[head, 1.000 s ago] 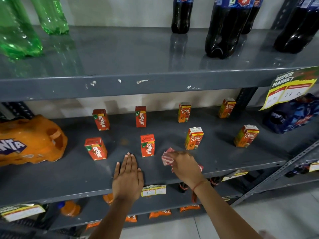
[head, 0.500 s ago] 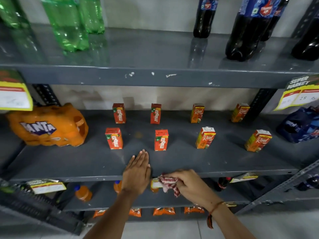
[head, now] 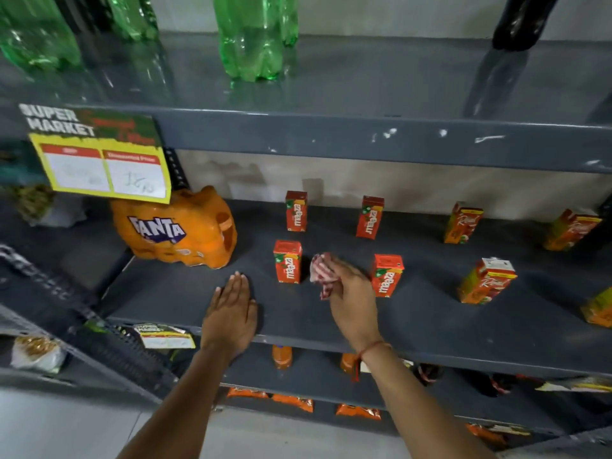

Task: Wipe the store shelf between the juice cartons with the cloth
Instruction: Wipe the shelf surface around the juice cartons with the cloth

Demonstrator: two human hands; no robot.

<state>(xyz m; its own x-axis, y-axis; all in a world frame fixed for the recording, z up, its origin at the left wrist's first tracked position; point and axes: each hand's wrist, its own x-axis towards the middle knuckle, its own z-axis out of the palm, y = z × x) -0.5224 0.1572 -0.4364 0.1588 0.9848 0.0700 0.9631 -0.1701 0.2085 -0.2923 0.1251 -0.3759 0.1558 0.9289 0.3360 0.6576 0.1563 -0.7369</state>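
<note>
**Head view: cloth bunched in the gap between two front cartons**

Seen from above and in front: right hand (head: pixel 352 304) closed around a red-and-white cloth (head: pixel 323 274), wadded and pressed to the grey shelf (head: pixel 430 326). Sits squarely between the front-left Maaza carton (head: pixel 287 261) and the front-right Maaza carton (head: pixel 386 275), a little closer to the right one, wrist nearly brushing it. Left hand (head: pixel 230 314) flat and open, fingers together, palm down near the shelf's front edge, holding nothing, well left of the cloth and short of the Fanta pack (head: pixel 177 226).

Lane to be wiped runs front to back, away from the body, toward the two rear Maaza cartons (head: pixel 296 211) and the wall. Clearly the right hand's job: already in the lane, forearm lined up with it. Probably calls for a straight push inward, then a pull back. Narrow clearance on either side; a sideways sweep could likely tip a light, upright carton. Unwiped stretches between the Real cartons (head: pixel 486 280) farther right, reachable only by shifting the same hand across.
</note>
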